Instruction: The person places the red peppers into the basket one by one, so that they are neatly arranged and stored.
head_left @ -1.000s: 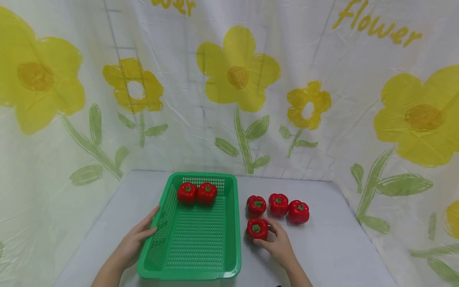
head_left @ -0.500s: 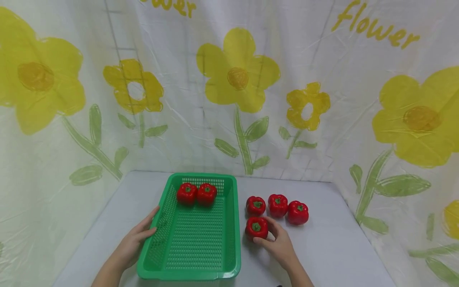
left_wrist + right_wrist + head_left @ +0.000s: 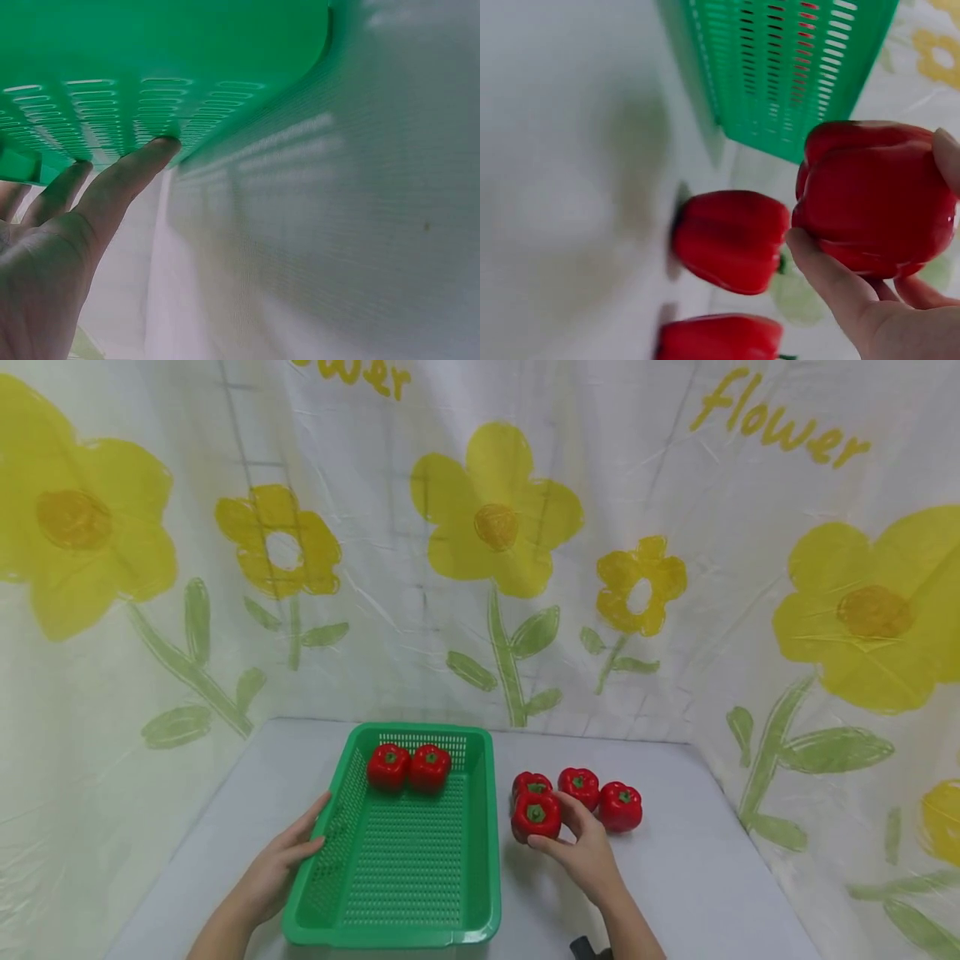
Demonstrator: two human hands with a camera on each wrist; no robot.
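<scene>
My right hand (image 3: pixel 588 856) grips a red bell pepper (image 3: pixel 536 816) with a green stem, thumb on the near side and fingers behind. In the right wrist view this bell pepper (image 3: pixel 877 199) hangs above the white table. Against the left side of a green plastic basket (image 3: pixel 497 860) my left hand (image 3: pixel 273 872) rests with straight fingers; the left wrist view shows its fingertips (image 3: pixel 166 145) on the slotted wall. Two bell peppers (image 3: pixel 408 768) sit side by side at the basket's far end. Just behind the held pepper is another one (image 3: pixel 531 782), partly hidden by it.
Two more bell peppers, one (image 3: pixel 578 787) and another (image 3: pixel 620 807), stand on the white table (image 3: pixel 697 877) right of my right hand. A dark object (image 3: pixel 582 948) shows at the bottom edge by the right wrist. A flower-printed curtain (image 3: pixel 390 635) hangs behind the table.
My right hand has raised the bell pepper off the table, and it now overlaps the one behind. My left hand stays at the basket's side.
</scene>
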